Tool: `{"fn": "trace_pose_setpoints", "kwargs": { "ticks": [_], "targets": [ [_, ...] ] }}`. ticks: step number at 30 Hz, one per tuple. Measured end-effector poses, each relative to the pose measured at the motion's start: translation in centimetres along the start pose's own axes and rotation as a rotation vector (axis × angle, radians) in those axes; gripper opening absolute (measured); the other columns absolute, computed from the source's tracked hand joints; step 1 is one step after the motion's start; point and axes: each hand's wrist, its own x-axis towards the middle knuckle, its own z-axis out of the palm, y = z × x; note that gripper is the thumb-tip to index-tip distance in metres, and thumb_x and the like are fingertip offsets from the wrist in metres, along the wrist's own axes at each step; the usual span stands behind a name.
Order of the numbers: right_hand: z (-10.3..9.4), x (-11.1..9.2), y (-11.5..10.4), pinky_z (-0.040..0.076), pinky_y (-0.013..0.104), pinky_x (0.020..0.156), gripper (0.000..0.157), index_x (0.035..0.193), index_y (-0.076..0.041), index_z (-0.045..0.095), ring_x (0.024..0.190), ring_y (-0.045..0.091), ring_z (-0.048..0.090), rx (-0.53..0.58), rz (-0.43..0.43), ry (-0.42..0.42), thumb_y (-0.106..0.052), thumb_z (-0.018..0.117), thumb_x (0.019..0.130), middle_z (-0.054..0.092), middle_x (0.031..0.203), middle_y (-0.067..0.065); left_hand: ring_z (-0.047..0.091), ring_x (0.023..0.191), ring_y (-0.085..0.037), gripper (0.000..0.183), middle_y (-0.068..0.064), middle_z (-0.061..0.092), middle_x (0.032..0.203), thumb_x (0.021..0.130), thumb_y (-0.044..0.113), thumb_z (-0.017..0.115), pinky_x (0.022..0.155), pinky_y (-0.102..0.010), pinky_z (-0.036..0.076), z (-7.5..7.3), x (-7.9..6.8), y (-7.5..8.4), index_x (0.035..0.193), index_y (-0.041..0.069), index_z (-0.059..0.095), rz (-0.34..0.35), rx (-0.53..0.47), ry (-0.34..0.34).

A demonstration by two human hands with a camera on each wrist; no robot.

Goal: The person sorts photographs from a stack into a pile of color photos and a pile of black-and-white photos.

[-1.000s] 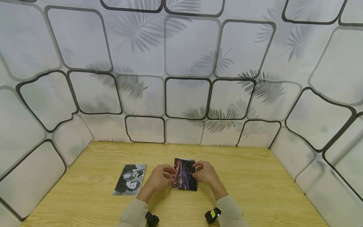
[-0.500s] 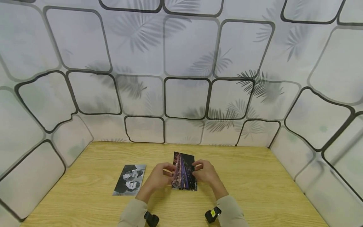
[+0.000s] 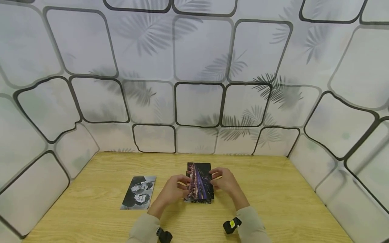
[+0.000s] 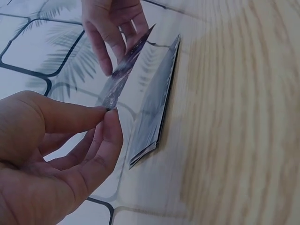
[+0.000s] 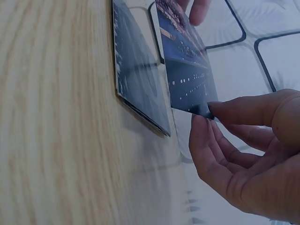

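A glossy photo card (image 3: 199, 182) with a purple-lit night street scene is held above a low stack of cards (image 4: 157, 105). My left hand (image 3: 174, 189) pinches its left edge between thumb and fingertips. On the opposite edge my right hand (image 3: 226, 182) does the same, and the right wrist view shows thumb and index at a dark corner. A gap separates the held card from the stack in both wrist views. The stack's top reflects light, so its picture is washed out; from the head view only its lower rim shows.
To the left of my left hand a black-and-white photo card (image 3: 139, 192) with two faces lies flat on the wooden table (image 3: 267, 195). Patterned sheeting (image 3: 200, 104) with leaf prints and rounded squares encloses the table's back and sides.
The night-scene card first shifted away from me over the stack, then a little to the right. My right hand moved slightly right with it; the black-and-white card stayed put.
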Motion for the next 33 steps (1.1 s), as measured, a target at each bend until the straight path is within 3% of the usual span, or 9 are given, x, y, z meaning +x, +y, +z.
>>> {"fn": "trace_pose_setpoints", "kwargs": {
  "ticks": [8,15,22,26,33],
  "targets": [
    [-1.8,0.3,0.4,0.063,0.04,0.069,0.035,0.122,0.002,0.07,0.076,0.021,0.069,-0.088,0.003,0.024,0.009,0.071,0.088,0.067,0.106,0.021,0.07,0.092,-0.024,0.031,-0.021,0.069,0.116,0.089,-0.008,0.071,0.068,-0.032,0.063,1.8,1.1,0.2,0.12,-0.003,0.07,0.034,0.026,0.007],
    [-3.9,0.3,0.6,0.062,0.039,0.069,0.035,0.123,0.004,0.069,0.078,0.021,0.067,-0.069,0.022,0.036,0.008,0.07,0.088,0.066,0.108,0.022,0.07,0.086,-0.022,0.031,-0.024,0.068,0.116,0.09,-0.01,0.067,0.064,-0.03,0.061,3.4,2.2,1.3,0.121,-0.008,0.068,0.06,0.026,-0.017],
    [-6.4,0.1,1.5,0.063,0.04,0.073,0.036,0.126,0.004,0.067,0.083,0.021,0.068,-0.086,0.045,0.064,0.007,0.069,0.091,0.065,0.114,0.024,0.068,0.09,-0.023,0.031,-0.023,0.067,0.122,0.092,-0.01,0.065,0.068,-0.032,0.062,5.9,3.3,2.2,0.123,-0.006,0.066,0.03,0.019,-0.057],
    [-7.9,0.1,2.2,0.063,0.04,0.075,0.037,0.128,0.004,0.066,0.088,0.023,0.069,-0.102,0.057,0.079,0.006,0.069,0.092,0.065,0.12,0.026,0.068,0.09,-0.024,0.03,-0.021,0.067,0.116,0.091,-0.009,0.067,0.068,-0.035,0.062,7.3,4.2,2.7,0.121,-0.005,0.068,0.021,0.027,-0.067],
    [-10.0,-0.1,3.2,0.062,0.037,0.076,0.038,0.13,0.005,0.065,0.095,0.025,0.069,-0.121,0.081,0.113,0.006,0.068,0.093,0.062,0.125,0.029,0.066,0.095,-0.024,0.034,-0.019,0.068,0.113,0.088,-0.009,0.069,0.064,-0.036,0.054,9.5,5.6,3.4,0.12,0.0,0.07,-0.012,0.05,-0.077]
  ]
}}
